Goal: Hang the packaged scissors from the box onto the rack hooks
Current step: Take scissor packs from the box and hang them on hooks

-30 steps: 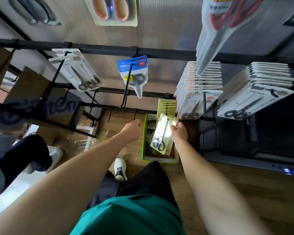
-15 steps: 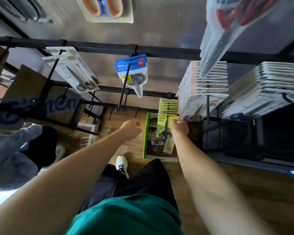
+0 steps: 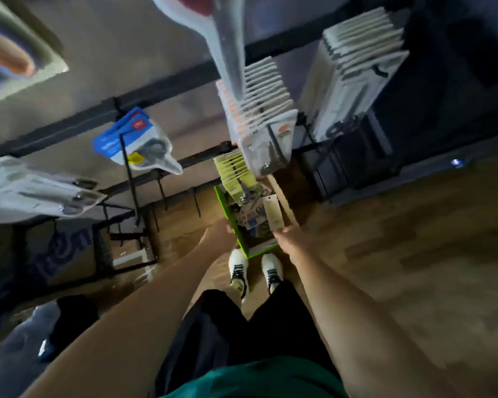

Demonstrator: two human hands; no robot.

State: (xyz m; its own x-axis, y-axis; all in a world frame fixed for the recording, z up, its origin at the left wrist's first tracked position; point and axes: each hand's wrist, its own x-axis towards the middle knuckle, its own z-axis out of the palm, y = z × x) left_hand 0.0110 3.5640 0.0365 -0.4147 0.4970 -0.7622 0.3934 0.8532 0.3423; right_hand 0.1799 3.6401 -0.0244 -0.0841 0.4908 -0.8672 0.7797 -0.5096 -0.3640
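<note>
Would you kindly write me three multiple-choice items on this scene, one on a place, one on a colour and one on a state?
1. Where is the box?
A. On the floor by the person's shoes
B. On the top rail
C. In the person's arms

2. What colour is the box's rim?
A. Red
B. Green
C. Black

3. What is the right hand doing?
A. Hanging at the person's side
B. Gripping a rail
C. Reaching at a pack over the box

Answers: 1 A, the box sits on the wood floor just ahead of the white shoes. 2 B, its near wall is bright green. 3 C, the hand is at the pack's lower end above the box, though blur hides whether the fingers grip it.
</note>
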